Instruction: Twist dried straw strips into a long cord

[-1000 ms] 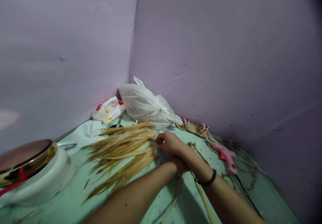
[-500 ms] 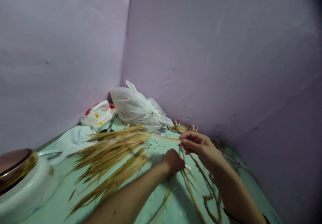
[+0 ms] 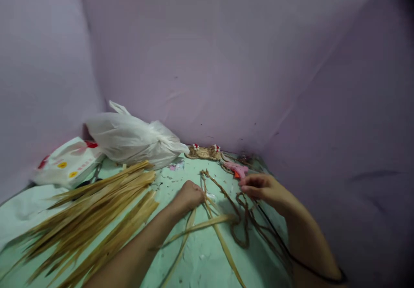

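My left hand [image 3: 190, 195] is a closed fist on the table, gripping a twisted cord [image 3: 223, 189] of dried plant fibre where its loose flat strips [image 3: 223, 240] fan out toward me. One pale strip [image 3: 207, 223] lies across the others. To the right, my right hand [image 3: 267, 191] hovers with thumb and forefinger extended and slightly apart, apparently empty. Just beyond its fingertips sits a pink tool with an orange part [image 3: 236, 169], possibly a glue gun. Brown twisted cord [image 3: 242, 236] curls between the hands. Left of my left arm lies a bundle of dried leaf strips [image 3: 93, 210].
A knotted white plastic bag [image 3: 132, 137] stands against the wall. Beside it are a tissue pack [image 3: 69, 161] and white paper [image 3: 29, 210]. A woven straw piece with red-and-white beads [image 3: 204, 152] lies at the back. Walls close in the pale green table [image 3: 181, 262].
The view has swung right. My right hand has released the strip it was pulling, now lying across the others, and moved toward the pink tool. My left hand keeps its grip.
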A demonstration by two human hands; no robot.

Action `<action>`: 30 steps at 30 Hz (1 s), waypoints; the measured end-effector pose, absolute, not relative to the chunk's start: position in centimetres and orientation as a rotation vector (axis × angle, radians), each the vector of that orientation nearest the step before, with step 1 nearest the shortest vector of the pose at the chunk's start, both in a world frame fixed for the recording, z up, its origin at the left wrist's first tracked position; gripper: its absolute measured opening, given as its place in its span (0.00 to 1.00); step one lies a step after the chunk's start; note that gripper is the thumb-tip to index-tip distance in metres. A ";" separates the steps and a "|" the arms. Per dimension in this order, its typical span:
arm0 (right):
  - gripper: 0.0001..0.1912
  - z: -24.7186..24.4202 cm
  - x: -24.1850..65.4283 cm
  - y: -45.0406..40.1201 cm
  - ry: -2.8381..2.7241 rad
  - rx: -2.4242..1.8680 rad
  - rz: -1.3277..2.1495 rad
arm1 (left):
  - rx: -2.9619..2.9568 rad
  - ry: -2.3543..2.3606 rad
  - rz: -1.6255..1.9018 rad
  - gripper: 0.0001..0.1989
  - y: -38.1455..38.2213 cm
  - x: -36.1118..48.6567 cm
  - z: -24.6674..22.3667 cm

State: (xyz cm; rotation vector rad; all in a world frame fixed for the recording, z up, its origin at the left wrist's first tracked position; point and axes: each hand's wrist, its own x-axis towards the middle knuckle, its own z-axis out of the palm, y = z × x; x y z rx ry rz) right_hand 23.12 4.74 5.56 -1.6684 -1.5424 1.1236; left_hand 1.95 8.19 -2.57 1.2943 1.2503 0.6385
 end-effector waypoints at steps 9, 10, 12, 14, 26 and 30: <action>0.18 2.8 20.3 4.1 -1.738 -2.265 1.309 | 1.315 1.272 0.587 0.06 8.0 2.1 -1.6; 0.19 2.8 19.9 4.0 -1.786 -2.276 1.256 | 1.316 1.269 0.590 0.06 8.0 2.1 -1.6; 0.15 2.9 19.1 3.8 -1.899 -2.334 1.053 | 1.317 1.267 0.590 0.06 8.0 2.1 -1.7; 0.09 2.9 18.4 3.8 -1.994 -2.407 0.803 | 1.321 1.276 0.581 0.06 8.0 2.1 -1.6; 0.13 3.2 18.8 3.9 -2.135 -2.452 0.639 | 1.339 1.307 0.529 0.06 8.0 2.1 -1.3; 0.15 2.5 18.8 3.9 -2.154 -2.417 0.658 | 1.338 1.339 0.517 0.05 7.9 2.1 -1.2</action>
